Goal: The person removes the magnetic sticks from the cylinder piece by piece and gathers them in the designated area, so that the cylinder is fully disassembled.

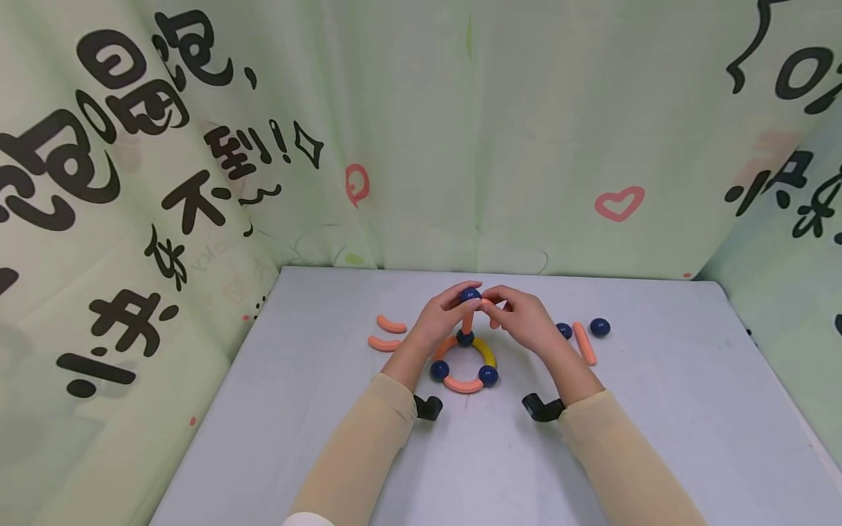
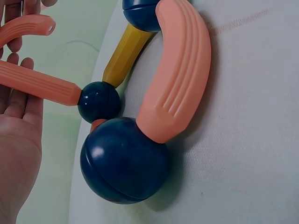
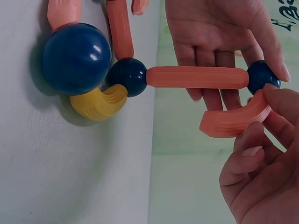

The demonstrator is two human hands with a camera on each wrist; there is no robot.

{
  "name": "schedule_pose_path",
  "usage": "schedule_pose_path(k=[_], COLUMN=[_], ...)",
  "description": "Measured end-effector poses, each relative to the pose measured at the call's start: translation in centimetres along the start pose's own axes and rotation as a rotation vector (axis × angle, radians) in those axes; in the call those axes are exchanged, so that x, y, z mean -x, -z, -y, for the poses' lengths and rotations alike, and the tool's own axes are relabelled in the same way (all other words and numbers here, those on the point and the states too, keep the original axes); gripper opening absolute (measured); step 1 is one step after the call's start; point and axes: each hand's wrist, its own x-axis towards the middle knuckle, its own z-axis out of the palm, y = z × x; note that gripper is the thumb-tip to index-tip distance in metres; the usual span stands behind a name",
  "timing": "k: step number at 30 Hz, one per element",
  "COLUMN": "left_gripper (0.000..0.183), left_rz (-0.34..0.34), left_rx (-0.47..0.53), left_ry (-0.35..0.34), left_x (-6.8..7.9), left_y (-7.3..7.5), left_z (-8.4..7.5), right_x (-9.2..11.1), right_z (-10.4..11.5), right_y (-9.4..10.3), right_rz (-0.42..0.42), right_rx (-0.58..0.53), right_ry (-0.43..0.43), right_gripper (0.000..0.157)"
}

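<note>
A ring of curved orange rods (image 1: 463, 385), a yellow rod (image 1: 485, 353) and blue balls (image 1: 439, 370) lies on the table. From the ring's far ball (image 3: 128, 77) a straight orange rod (image 3: 196, 77) stands up, topped by another blue ball (image 3: 261, 76). My left hand (image 1: 435, 318) holds that top ball between thumb and fingers, its other fingers behind the rod. With thumb and fingers my right hand (image 1: 524, 318) pinches a curved orange rod (image 3: 233, 120), one end right at the top ball. Its free end points down beside the straight rod.
Two curved orange rods (image 1: 388, 343) lie left of the ring, one partly behind my left wrist. To the right are a straight orange rod (image 1: 584, 343) and two blue balls (image 1: 600, 327). A printed curtain (image 1: 421, 146) stands behind the white table (image 1: 658, 409).
</note>
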Motion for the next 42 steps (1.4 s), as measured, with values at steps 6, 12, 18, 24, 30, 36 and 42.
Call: schedule_pose_path(k=[6, 12, 18, 24, 30, 36, 42], left_gripper=[0.043, 0.047, 0.046, 0.043, 0.040, 0.039, 0.039], left_rz=[0.003, 0.015, 0.024, 0.024, 0.023, 0.028, 0.033], left_rx=[0.000, 0.012, 0.029, 0.030, 0.014, -0.003, -0.001], left_ry=[-0.009, -0.013, -0.029, -0.031, -0.032, -0.027, -0.028], left_x=[0.0, -0.1, -0.1, -0.1, -0.1, -0.1, -0.1], left_y=[0.0, 0.0, 0.0, 0.0, 0.1, 0.1, 0.1], left_z=[0.1, 0.1, 0.2, 0.3, 0.2, 0.1, 0.2], right_x=[0.0, 0.0, 0.1, 0.6, 1.2, 2.2, 3.4], right_z=[0.0, 0.1, 0.1, -0.5, -1.7, -3.1, -4.7], right_y=[-0.1, 0.1, 0.2, 0.6, 1.4, 3.0, 4.7], right_rz=[-0.006, 0.005, 0.025, 0.068, 0.025, 0.036, 0.013], right_rx=[0.003, 0.014, 0.016, -0.039, -0.038, -0.062, -0.116], right_ry=[0.008, 0.021, 0.022, -0.074, -0.034, -0.067, -0.109], right_gripper=[0.045, 0.040, 0.036, 0.040, 0.046, 0.053, 0.049])
